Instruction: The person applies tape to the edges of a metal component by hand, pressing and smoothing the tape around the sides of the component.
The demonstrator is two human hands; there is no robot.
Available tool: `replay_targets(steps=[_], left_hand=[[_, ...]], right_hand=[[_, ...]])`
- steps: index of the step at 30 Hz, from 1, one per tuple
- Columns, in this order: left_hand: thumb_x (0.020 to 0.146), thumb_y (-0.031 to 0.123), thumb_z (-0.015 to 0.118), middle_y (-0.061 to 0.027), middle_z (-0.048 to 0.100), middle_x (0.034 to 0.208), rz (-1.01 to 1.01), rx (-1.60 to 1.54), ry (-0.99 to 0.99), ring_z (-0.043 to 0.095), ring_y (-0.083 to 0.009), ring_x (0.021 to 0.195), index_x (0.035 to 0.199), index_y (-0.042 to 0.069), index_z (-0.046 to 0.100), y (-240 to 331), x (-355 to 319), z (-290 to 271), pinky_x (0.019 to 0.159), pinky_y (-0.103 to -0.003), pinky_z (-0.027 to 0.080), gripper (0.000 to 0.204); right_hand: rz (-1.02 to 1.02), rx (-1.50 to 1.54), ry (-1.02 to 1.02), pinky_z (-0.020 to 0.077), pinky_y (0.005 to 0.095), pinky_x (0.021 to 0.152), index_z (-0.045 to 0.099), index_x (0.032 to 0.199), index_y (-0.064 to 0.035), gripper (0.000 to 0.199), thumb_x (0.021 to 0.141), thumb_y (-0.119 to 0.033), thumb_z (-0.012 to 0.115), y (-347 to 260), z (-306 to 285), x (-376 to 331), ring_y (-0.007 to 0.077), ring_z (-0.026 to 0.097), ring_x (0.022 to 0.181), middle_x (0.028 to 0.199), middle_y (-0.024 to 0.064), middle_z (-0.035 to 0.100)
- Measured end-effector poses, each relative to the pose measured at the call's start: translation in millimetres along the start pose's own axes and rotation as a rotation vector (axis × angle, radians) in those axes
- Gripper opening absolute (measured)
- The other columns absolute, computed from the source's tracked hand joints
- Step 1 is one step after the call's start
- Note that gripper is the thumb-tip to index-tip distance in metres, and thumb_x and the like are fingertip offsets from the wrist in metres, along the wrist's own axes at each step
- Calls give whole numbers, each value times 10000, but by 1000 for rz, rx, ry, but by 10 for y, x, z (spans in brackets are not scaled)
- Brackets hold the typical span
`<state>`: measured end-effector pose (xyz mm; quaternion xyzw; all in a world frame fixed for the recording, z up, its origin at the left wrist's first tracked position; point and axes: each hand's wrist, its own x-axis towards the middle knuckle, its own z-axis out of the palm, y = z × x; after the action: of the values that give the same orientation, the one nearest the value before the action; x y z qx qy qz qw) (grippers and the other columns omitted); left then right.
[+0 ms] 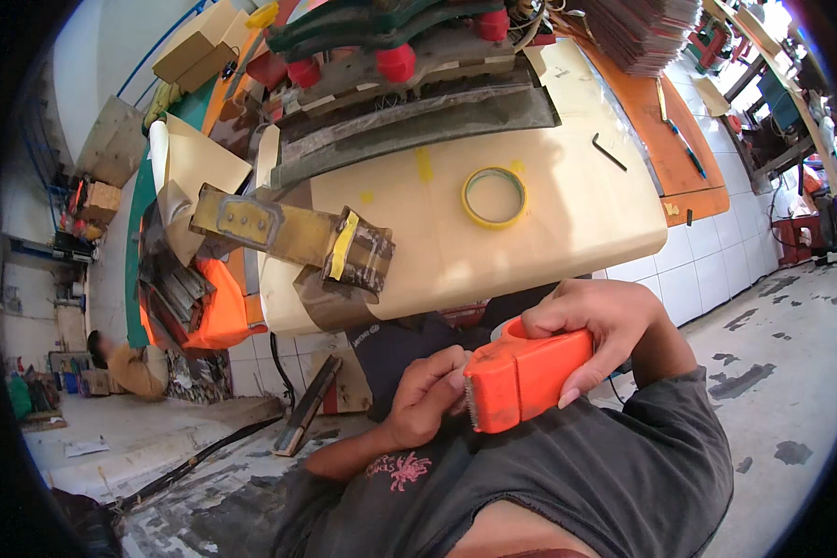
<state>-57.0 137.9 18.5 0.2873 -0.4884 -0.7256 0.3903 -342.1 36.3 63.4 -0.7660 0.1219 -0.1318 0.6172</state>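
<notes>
- Orange plastic makes up the tape cutter (530, 377), which is held up just off the near edge of the tan table (577, 195).
- The right hand (609, 321) holds the tape cutter, with its thumb and fingers wrapped around it, near the table's front edge.
- The left hand (426, 395) is also in front of the table, at the toothed end of the tape cutter. Its fingers are curled in close; I cannot tell if something thin is between them.
- A yellow tape ring (493, 222) lies flat on the middle of the table.
- A small black bent rod (609, 152) lies on the table's right side.
- A worn yellow block (293, 232) lies on the table's left side.
- A long dark curved strip (418, 135) sits along the table's far side.
- An orange bag (221, 296) is just left of the table.
</notes>
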Motion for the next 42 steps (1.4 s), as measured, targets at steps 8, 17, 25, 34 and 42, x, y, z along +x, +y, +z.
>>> replay_targets(steps=[8,17,25,34,42], left_hand=[[1124,237,450,39,500,746,-107,157,163,441,-44,610,967,36,550,-61,-5,104,555,-240,353,273],[1088,162,502,-31,544,729,69,363,5,523,-105,619,1043,2,629,-64,-110,-79,579,-281,414,208],[1054,100,518,-83,584,699,-21,508,119,562,-179,587,947,-7,628,40,-278,-44,581,-320,445,187],[1093,202,527,-72,591,674,-75,508,193,560,-156,586,790,10,584,153,-290,31,575,-318,447,363],[992,122,616,-156,542,679,129,1113,195,598,-380,603,807,30,512,26,31,70,541,-443,456,231]], right_hand=[[98,-29,4,468,354,569,611,931,-27,508,828,-453,866,-89,73,68,219,645,638,723,73,630],[105,-50,-56,492,353,542,590,915,-43,484,863,-459,831,-118,127,89,230,694,606,648,68,656],[327,28,-44,504,340,537,589,916,-47,475,883,-467,808,-340,241,69,229,710,607,633,67,673],[323,-79,-15,478,396,539,586,922,-46,533,862,-531,799,-288,90,-196,325,664,586,622,119,630],[524,-579,143,533,477,607,616,991,-22,552,850,-537,756,-212,375,-49,427,681,681,669,179,642]])
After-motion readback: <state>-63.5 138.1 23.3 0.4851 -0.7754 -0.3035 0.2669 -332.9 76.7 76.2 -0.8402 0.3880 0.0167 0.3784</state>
